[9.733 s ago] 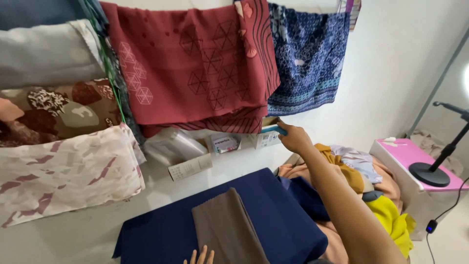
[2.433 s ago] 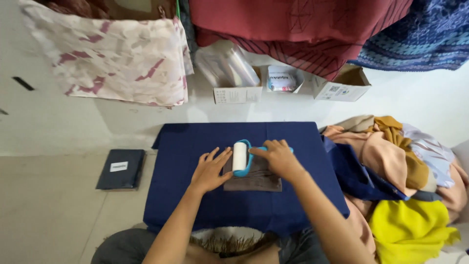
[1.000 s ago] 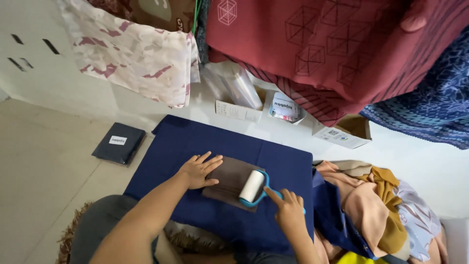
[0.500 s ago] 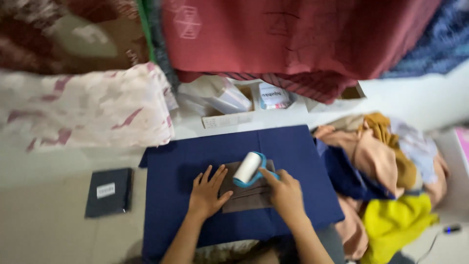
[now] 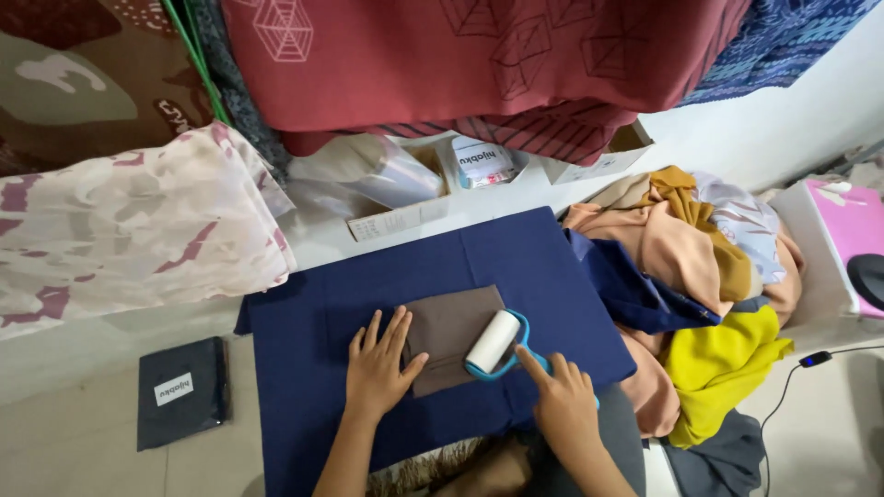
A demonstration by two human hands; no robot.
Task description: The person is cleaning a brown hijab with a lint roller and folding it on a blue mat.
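Head view, looking down on a dark blue cloth spread flat over a pale floor. Near the middle of that blue cloth, a folded brown cloth, lying flat and square to its edges. Left hand pressed palm down with fingers spread, covering the left edge of the brown cloth and partly resting on the blue one beside it; nothing held, only pinning. Right hand closed around the blue handle of a lint roller, index finger stretched along the handle, white roll lying tilted on the right edge of the brown cloth. Off the left edge of the blue cloth, well apart on the floor, a flat black packet with a white label. Just past the right edge, a heap of clothes in peach, mustard, yellow and navy, touching the blue cloth. Beyond the far edge, open cardboard boxes against the wall, holding clear plastic bags. Above them, hanging fabrics: a red patterned one and a pink and white one at the left. At the far right, a pink-topped box
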